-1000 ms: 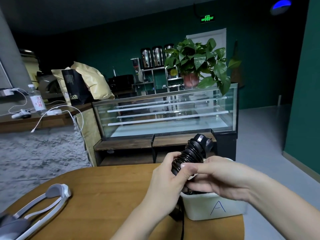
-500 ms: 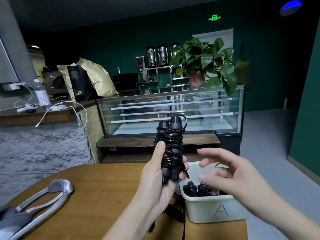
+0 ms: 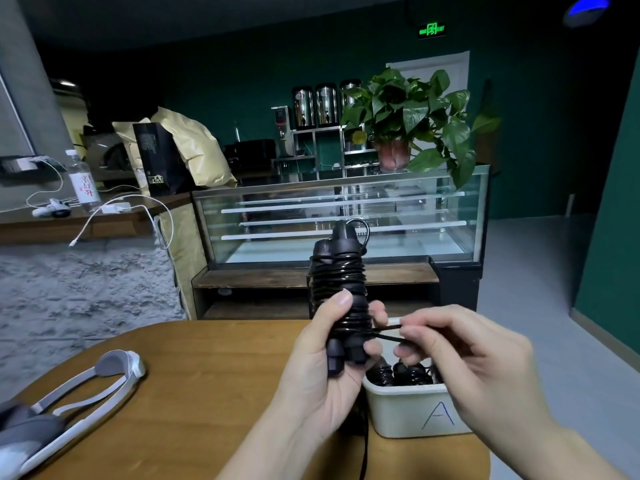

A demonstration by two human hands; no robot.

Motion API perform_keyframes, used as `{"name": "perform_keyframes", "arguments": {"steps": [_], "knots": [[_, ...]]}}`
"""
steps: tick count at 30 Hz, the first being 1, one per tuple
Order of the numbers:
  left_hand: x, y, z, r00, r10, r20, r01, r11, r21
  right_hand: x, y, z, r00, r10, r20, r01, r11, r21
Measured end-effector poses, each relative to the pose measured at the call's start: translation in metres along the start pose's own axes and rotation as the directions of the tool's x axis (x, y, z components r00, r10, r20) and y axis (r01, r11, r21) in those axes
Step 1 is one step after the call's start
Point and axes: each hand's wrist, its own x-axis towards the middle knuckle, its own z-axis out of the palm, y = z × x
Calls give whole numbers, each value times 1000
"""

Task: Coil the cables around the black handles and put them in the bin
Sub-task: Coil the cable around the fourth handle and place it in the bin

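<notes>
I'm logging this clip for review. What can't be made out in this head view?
- Bin contents: mostly hidden behind the right hand; count unclear.
- Cable end: lost inside the right hand's fingers.
- Black handles, lower part: covered by the left hand.
- Headset: cut by the left edge.

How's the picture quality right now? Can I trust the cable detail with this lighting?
Head view: the room is dim, hands lit; the black cable pinched by the right hand reads clearly, but coils on the handles in the left hand merge black on black; wide-angle bending at the edges; slight blur at the headset.
</notes>
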Motion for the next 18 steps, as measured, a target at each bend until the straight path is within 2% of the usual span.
{"name": "perform_keyframes", "arguments": {"steps": [2, 4, 7, 10, 13, 15, 18], "knots": [[1, 3, 2, 1000, 7, -15, -7, 1000, -11, -1, -3, -1, 975, 219, -45, -210, 966, 153], [2, 6, 3, 999, 11, -49, -15, 998, -69, -1, -6, -3, 941, 333, -54, -315, 924, 218], [1, 10, 6, 996, 31, -87, -42, 991, -127, 4, -4, -4, 903, 423, -76, -392, 883, 256], [1, 7, 8, 996, 35, -83, -41, 997, -72, 9, -4, -4, 869, 489, -80, -434, 828, 355], [3, -1, 4, 991, 65, -113, -54, 993, 102, 11, -13, -4, 889, 454, -59, -395, 826, 404], [6, -8, 0, 978, 146, -152, -108, 966, 236, 10, -20, -2, 922, 387, -27, -347, 852, 392], [6, -17, 4, 962, 243, -128, -186, 919, 347, 8, -26, 4, 967, 251, 33, -248, 908, 339]]}}
